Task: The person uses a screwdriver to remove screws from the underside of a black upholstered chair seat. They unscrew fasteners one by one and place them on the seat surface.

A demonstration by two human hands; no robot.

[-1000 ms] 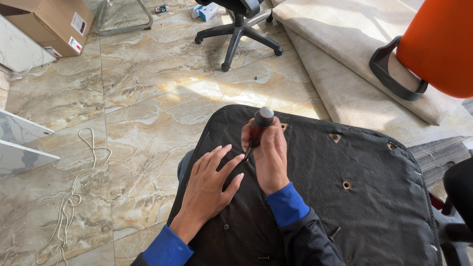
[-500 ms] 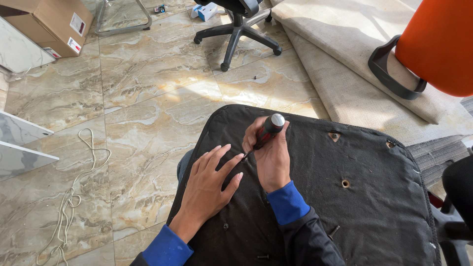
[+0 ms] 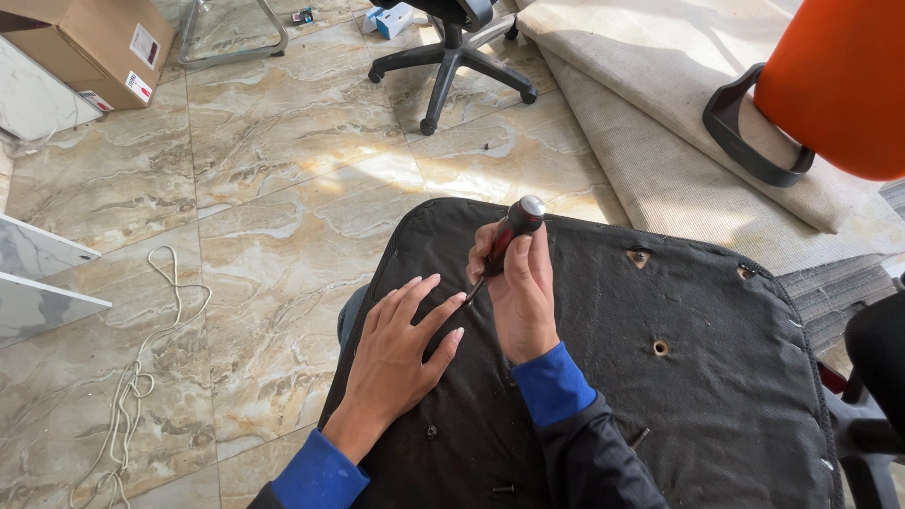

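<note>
A black fabric-covered chair seat (image 3: pixel 716 396) lies upside down in front of me, with several screw holes in its underside. My right hand (image 3: pixel 521 292) grips a screwdriver (image 3: pixel 509 231) with a red and black handle, its tip angled down onto the fabric near the seat's left part. My left hand (image 3: pixel 401 351) rests flat on the fabric, fingers spread, with the fingertips right beside the screwdriver tip. Both sleeves have blue cuffs.
An orange chair back (image 3: pixel 834 80) with a black armrest stands at the upper right. A black office chair base (image 3: pixel 452 57) is at the top, a cardboard box (image 3: pixel 80 47) at the upper left. White cord (image 3: pixel 141 377) lies on the marble tile floor. Beige mats (image 3: pixel 660 123) lie at the right.
The screwdriver handle has tilted to the right in my right hand. My left hand stays flat on the fabric.
</note>
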